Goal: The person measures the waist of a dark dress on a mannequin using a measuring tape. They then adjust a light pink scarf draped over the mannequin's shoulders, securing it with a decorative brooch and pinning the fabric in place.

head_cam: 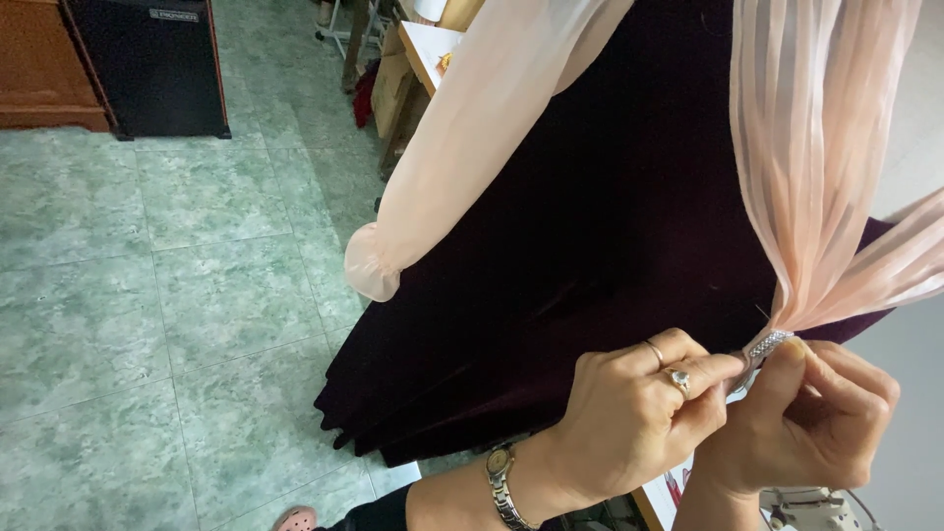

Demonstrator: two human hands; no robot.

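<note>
Pinching from both sides, the two hands meet at about four o'clock in the head view. The left hand point(629, 418), wristwatch on, back up and knuckles bent, presses its fingertips onto the silver jewelled band point(768, 345). The right hand point(811, 423), curled, nips the same band between thumb and forefinger. That band gathers the pink pleated sash point(816, 167) against the dark velvet dress point(600, 226), hanging above the green tiled floor point(177, 295).

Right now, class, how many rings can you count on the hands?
2: both on the left hand, a plain band and a stone ring beside it. The right hand shows none; some fingers are hidden.
</note>
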